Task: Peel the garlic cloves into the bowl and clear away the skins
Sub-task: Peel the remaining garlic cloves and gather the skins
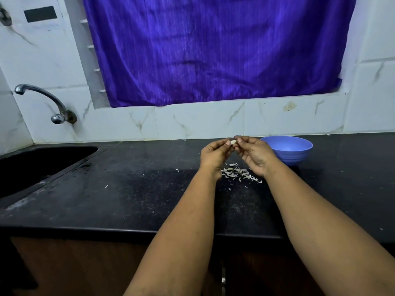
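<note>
- Two hands meet above the dark counter (132, 195), with a single pale garlic clove (233, 142) between their fingertips.
- Left hand (214, 155): fingers curled, tips pinching the clove from the left side.
- Right hand (254, 155): fingers curled as well, thumb and forefinger nipping the clove's right end.
- Loose white skins (240, 173) lie scattered on the counter directly beneath the hands, a few stray flakes further left.
- Just right of the right hand sits a blue bowl (288, 149); its inside cannot be made out.
- At far left, a black sink (42, 161) is set into the counter, with a metal tap (46, 101) on the tiled wall.
- Behind, a purple curtain (213, 50) hangs.
</note>
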`<action>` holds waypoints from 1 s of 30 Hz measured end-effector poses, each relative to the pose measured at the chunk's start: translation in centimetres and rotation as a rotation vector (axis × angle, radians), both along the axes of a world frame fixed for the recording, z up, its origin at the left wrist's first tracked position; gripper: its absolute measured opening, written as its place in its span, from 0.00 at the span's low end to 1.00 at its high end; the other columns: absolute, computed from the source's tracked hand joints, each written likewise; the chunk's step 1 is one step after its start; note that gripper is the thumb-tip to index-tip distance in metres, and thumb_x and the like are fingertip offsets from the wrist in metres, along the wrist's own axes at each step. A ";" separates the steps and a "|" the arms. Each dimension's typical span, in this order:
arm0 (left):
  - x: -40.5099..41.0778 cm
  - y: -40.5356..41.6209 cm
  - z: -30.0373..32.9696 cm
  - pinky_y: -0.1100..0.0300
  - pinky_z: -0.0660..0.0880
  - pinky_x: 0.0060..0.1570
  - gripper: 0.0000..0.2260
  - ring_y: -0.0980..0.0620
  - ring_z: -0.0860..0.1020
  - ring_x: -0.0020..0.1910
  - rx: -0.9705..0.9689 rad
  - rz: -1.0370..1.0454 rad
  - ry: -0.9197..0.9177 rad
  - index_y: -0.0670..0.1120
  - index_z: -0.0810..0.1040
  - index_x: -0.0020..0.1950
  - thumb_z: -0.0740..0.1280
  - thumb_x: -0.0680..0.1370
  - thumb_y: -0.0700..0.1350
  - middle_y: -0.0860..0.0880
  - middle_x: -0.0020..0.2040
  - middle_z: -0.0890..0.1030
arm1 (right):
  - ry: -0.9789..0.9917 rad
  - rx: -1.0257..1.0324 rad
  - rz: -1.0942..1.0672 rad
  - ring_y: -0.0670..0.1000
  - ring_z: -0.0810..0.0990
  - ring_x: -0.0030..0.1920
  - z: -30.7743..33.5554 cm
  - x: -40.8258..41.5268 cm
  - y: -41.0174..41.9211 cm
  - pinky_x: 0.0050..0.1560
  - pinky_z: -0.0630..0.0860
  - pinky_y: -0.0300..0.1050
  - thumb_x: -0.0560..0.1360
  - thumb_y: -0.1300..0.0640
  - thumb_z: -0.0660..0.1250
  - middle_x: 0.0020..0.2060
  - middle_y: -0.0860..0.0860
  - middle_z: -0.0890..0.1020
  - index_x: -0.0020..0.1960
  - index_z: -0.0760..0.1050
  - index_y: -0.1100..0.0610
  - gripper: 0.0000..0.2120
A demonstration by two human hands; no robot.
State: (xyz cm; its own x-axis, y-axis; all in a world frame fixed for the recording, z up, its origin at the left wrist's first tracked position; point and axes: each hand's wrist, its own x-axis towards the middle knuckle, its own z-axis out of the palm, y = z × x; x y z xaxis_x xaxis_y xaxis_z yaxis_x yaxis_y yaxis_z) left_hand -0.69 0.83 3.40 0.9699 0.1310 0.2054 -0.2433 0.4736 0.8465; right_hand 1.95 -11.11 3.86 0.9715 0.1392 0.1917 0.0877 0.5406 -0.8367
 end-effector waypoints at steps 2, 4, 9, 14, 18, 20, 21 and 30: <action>0.1 -0.1 -0.1 0.66 0.79 0.40 0.03 0.54 0.81 0.36 0.030 0.026 -0.010 0.38 0.79 0.46 0.68 0.75 0.32 0.45 0.40 0.83 | -0.026 -0.044 0.001 0.44 0.80 0.34 0.1 -0.2 0.3 0.37 0.78 0.34 0.76 0.66 0.66 0.33 0.50 0.83 0.47 0.78 0.61 0.03; 0.2 -0.3 -0.3 0.67 0.78 0.38 0.02 0.55 0.80 0.36 0.099 0.065 -0.008 0.39 0.79 0.45 0.69 0.75 0.33 0.45 0.39 0.81 | -0.063 -0.112 -0.006 0.45 0.78 0.36 0.1 -0.4 0.5 0.38 0.77 0.33 0.75 0.66 0.68 0.33 0.49 0.83 0.46 0.78 0.60 0.03; 0.3 -0.8 -0.4 0.68 0.75 0.36 0.04 0.57 0.78 0.34 0.214 0.121 -0.034 0.42 0.79 0.47 0.66 0.77 0.35 0.47 0.39 0.80 | -0.142 -0.222 -0.119 0.46 0.81 0.39 0.2 -0.6 0.3 0.43 0.77 0.36 0.73 0.67 0.70 0.35 0.49 0.84 0.45 0.80 0.58 0.05; 0.9 -0.7 -0.9 0.61 0.75 0.44 0.10 0.56 0.74 0.37 0.520 0.224 -0.047 0.48 0.79 0.60 0.65 0.79 0.41 0.53 0.41 0.78 | -0.498 -0.930 -0.760 0.47 0.77 0.40 0.6 0.8 -2.2 0.44 0.69 0.25 0.75 0.64 0.69 0.46 0.52 0.78 0.51 0.82 0.59 0.07; 1.5 0.2 -1.1 0.58 0.76 0.45 0.07 0.53 0.78 0.37 0.590 0.443 0.019 0.51 0.79 0.36 0.73 0.74 0.46 0.54 0.34 0.80 | -0.424 -1.004 -0.969 0.58 0.79 0.52 0.6 2.4 -5.4 0.54 0.72 0.44 0.76 0.67 0.62 0.53 0.58 0.81 0.56 0.80 0.62 0.12; 1.5 0.6 -1.2 0.58 0.78 0.44 0.11 0.53 0.80 0.36 0.630 0.497 0.073 0.51 0.77 0.31 0.76 0.71 0.46 0.53 0.32 0.81 | -0.311 -1.041 -1.012 0.57 0.77 0.56 0.3 3.3 -6.4 0.55 0.70 0.43 0.77 0.67 0.60 0.54 0.57 0.81 0.57 0.80 0.60 0.14; 1.5 0.7 -1.1 0.57 0.79 0.44 0.11 0.53 0.81 0.37 0.644 0.501 0.101 0.50 0.76 0.31 0.77 0.69 0.45 0.53 0.32 0.81 | -0.270 -1.069 -1.011 0.57 0.77 0.57 0.1 3.6 -6.6 0.56 0.71 0.44 0.77 0.66 0.59 0.55 0.57 0.81 0.58 0.80 0.59 0.15; 1.4 1.8 -0.7 0.60 0.74 0.45 0.07 0.51 0.78 0.45 0.641 0.571 0.214 0.48 0.82 0.49 0.69 0.76 0.50 0.51 0.47 0.83 | -0.425 -1.130 -0.956 0.58 0.72 0.60 0.3 2.6 -4.8 0.58 0.69 0.47 0.78 0.65 0.61 0.55 0.54 0.82 0.58 0.81 0.58 0.14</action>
